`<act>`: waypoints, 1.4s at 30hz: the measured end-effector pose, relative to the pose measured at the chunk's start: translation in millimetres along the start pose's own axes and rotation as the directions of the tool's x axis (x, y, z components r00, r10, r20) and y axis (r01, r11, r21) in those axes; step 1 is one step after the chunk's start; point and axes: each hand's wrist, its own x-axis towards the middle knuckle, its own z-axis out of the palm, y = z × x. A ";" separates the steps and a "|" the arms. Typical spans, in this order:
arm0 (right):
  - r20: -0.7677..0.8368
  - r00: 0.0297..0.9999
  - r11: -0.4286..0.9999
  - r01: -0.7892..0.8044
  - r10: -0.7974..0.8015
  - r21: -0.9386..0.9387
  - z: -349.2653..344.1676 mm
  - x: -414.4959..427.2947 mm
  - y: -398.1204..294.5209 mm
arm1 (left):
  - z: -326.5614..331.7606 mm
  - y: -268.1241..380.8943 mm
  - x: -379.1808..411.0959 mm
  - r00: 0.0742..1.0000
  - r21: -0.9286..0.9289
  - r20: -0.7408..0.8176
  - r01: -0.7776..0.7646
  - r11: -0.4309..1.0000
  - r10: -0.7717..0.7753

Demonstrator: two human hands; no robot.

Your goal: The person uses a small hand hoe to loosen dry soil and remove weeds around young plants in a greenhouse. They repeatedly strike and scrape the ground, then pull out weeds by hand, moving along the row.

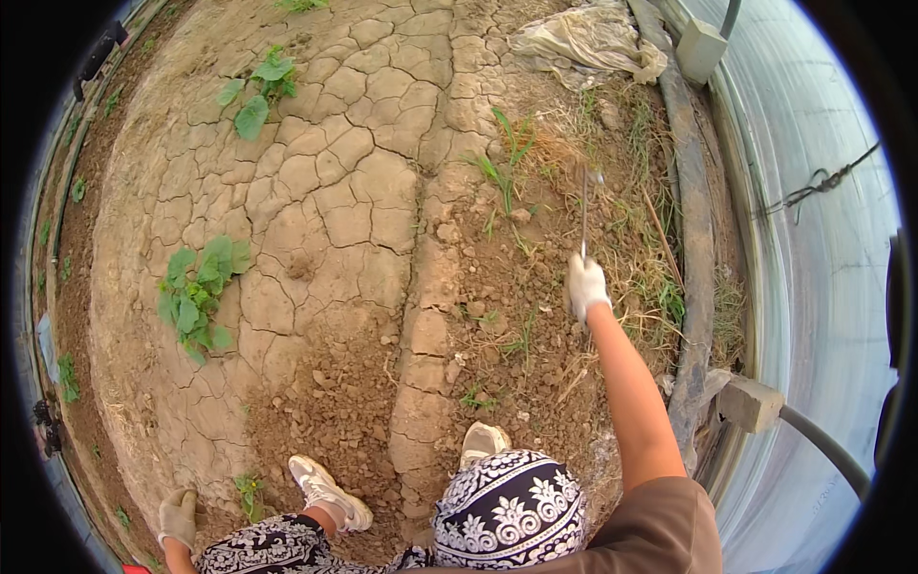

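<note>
My right hand (588, 285), in a pale work glove, is shut on the handle of a thin metal hand tool (585, 215). The tool points away from me over loose soil and dry weeds; its head is blurred, so its exact kind cannot be told. Just left of it stands a tuft of green grass (508, 168). At the lower left, my gloved left hand (179, 515) hangs low over or on the soil beside my leg, its fingers bent. Whether it holds anything cannot be told. A small plant with a yellow flower (249, 493) grows between that hand and my shoe.
Leafy vine plants (197, 294) grow on the cracked soil at left. Along the right run a dark plastic strip (692, 237), concrete blocks (750, 404) and clear plastic sheeting (825, 287). A crumpled plastic sheet (584, 39) lies at the top. A drip hose (68, 186) runs at far left.
</note>
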 end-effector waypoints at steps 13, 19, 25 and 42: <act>-0.056 0.998 0.999 -0.028 0.026 -0.030 10.1 -55.0 45.8 | -1.9 -20.1 3.3 0.997 -0.013 -0.006 -0.074 0.997 0.074; -0.085 0.993 0.981 0.071 -0.087 -0.179 1.3 -2.2 59.3 | 3.6 -22.0 4.3 0.999 0.004 0.027 -0.028 1.000 0.027; -0.128 0.992 0.996 0.013 -0.024 -0.086 20.0 -51.3 66.1 | 10.7 -4.1 -0.6 0.999 -0.015 0.013 -0.044 0.999 0.045; -0.029 0.992 0.992 -0.125 0.125 -0.028 20.3 -96.4 56.4 | -0.3 -26.7 -4.3 0.999 -0.010 -0.034 0.003 1.000 -0.004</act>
